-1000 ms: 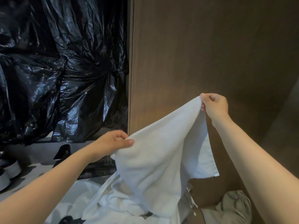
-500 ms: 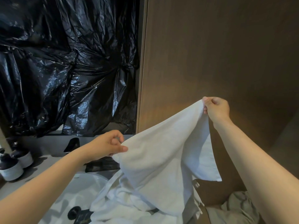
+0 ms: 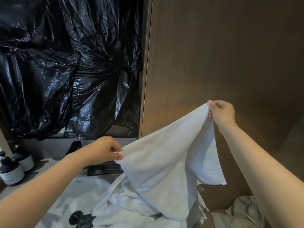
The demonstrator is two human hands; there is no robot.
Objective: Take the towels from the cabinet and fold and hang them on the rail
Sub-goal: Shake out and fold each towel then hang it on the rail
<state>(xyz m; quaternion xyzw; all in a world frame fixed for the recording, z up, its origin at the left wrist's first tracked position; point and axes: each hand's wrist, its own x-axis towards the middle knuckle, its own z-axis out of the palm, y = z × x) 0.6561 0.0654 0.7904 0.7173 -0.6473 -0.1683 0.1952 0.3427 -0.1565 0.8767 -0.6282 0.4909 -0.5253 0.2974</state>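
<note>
Towel (image 3: 164, 162), white, hangs in the air, stretched between two bare hands in front of a brown wood panel (image 3: 222, 55). The left grip (image 3: 105, 150) pinches the towel's upper edge between thumb and curled fingers, low and to the left. The right grip (image 3: 222, 112) pinches a corner the same way, higher up and near the panel; whether it touches the panel cannot be told. Between the two, the top edge runs in a slanting line up to the right. Below the right grip a fold of the towel drops straight down and ends in a square corner.

The towel's lower part runs down into a heap (image 3: 125, 209) of rumpled white cloth. Where the one ends and the other begins cannot be made out. The heap lies partly over a white basin (image 3: 79, 190) with a black plug (image 3: 76, 217) in its bottom.

The basin is set in a grey surface (image 3: 46, 150). Two dark bottles (image 3: 11, 171) with pale bands stand close together at its far left. Crumpled black plastic (image 3: 65, 71) covers the wall behind the surface, left of the panel. A grey-green cloth (image 3: 243, 211) lies bunched at the lower right, under the right forearm.
</note>
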